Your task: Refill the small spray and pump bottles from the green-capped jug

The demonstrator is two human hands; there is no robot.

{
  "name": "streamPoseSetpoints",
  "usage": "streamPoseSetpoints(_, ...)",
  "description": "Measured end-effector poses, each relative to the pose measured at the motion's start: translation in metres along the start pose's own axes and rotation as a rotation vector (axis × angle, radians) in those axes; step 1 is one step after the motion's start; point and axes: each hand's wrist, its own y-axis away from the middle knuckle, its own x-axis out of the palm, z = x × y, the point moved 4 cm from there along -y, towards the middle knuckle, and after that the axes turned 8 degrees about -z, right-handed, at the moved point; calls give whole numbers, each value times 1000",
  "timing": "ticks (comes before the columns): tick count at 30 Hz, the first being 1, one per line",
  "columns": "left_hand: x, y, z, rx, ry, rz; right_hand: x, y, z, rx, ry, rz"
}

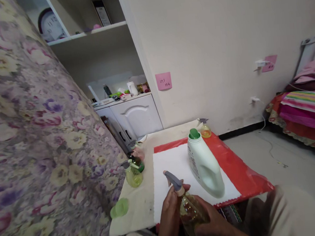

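Both your hands clasp the spray bottle [190,210] close before you: left hand [169,217] closed at its neck under the grey trigger head [173,181], right hand [216,228] wrapped round its body. Its long axis tilts up-left. Beyond stands the white jug [205,165] on the white mat [175,171].

A white jug [205,165] with green cap stands on a white cloth [175,174] over red sheet [243,173], beside purple-flowered fabric [38,123].
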Motion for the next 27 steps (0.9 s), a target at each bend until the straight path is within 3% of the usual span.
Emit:
streamPoseSetpoints(3,0,3,-5,11,64,90,3,1,6,51,-25,47)
streamPoseSetpoints(6,-1,1,-1,3,107,101,3,1,4,81,-23,77)
streamPoseSetpoints(11,-3,-7,10,0,74,-107,-4,-4,-3,-49,58,-40)
streamPoseSetpoints(14,0,-5,7,30,-84,-180,-2,-5,-6,-40,6,-18)
streamPoseSetpoints(18,6,3,-4,98,-187,-116,6,-1,-2,22,-113,33)
streamPoseSetpoints(23,4,3,3,39,66,-10,15,4,7,117,-138,51)
streamPoseSetpoints(27,0,-1,9,22,164,-24,13,3,4,91,-140,23)
